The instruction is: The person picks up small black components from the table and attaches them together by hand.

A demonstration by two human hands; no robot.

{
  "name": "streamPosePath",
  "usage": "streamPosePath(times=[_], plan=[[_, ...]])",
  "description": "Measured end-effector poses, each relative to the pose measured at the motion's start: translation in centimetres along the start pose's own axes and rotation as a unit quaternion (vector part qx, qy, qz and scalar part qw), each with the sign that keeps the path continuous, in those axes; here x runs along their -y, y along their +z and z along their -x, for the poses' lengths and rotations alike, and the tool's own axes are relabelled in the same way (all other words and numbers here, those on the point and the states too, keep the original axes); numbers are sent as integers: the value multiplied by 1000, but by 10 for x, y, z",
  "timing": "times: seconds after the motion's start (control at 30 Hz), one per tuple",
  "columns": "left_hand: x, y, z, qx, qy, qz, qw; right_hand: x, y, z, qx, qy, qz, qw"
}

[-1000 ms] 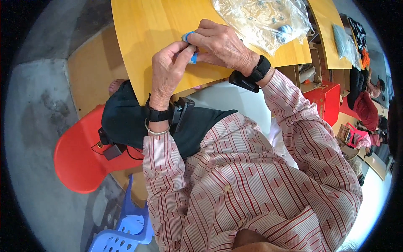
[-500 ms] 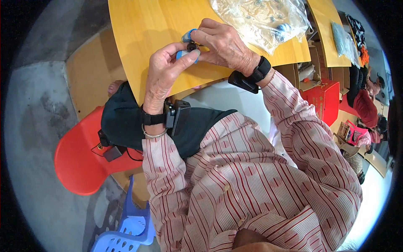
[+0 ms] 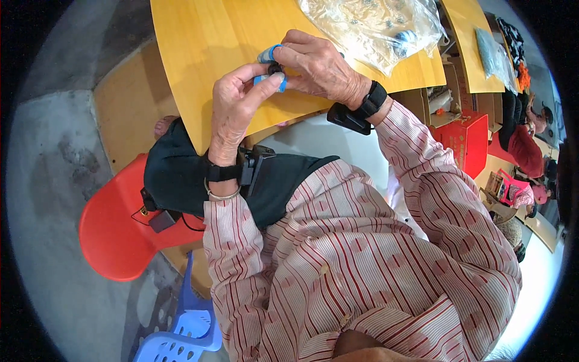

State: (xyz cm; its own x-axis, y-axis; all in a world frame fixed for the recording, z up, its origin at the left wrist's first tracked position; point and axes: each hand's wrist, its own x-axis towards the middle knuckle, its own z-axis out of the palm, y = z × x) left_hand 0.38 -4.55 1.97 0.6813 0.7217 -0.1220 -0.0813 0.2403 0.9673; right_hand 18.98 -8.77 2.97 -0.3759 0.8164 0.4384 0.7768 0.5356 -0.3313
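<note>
Above the yellow tabletop (image 3: pixel 199 54), both hands close around a small blue-and-white item (image 3: pixel 269 54) with a dark round part (image 3: pixel 275 68) in its middle. Its exact kind is too small to make out. My left hand (image 3: pixel 235 105) pinches the lower blue portion, thumb against forefinger. From the other side, my right hand (image 3: pixel 322 66) grips the upper portion with bent fingers. Much of the item is hidden by the fingertips. A black strap with a device circles each wrist.
A clear plastic bag (image 3: pixel 377 30) with small blue things inside lies beyond my right hand. A red box (image 3: pixel 467 142) stands to the right. At left are a red seat (image 3: pixel 114 223) and a blue plastic chair (image 3: pixel 175 344). Other people sit at far right.
The upper blue part has tilted and shifted slightly left. Both hands keep their hold in nearly the same place, and the view has moved a little.
</note>
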Motion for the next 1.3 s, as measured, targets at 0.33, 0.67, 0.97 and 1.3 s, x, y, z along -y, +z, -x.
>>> streamPosePath(times=[0.33,0.67,0.97,1.3], plan=[[7,7,-2,-68,23,-130,989,-1,-1,3,40,-29,5,999],[5,11,-2,-41,73,-276,957,-2,7,14,45,-37,19,998],[3,10,-3,-20,124,-352,928,4,8,17,70,-26,77,994],[4,9,-2,-22,119,-308,944,3,3,14,72,-26,47,996]])
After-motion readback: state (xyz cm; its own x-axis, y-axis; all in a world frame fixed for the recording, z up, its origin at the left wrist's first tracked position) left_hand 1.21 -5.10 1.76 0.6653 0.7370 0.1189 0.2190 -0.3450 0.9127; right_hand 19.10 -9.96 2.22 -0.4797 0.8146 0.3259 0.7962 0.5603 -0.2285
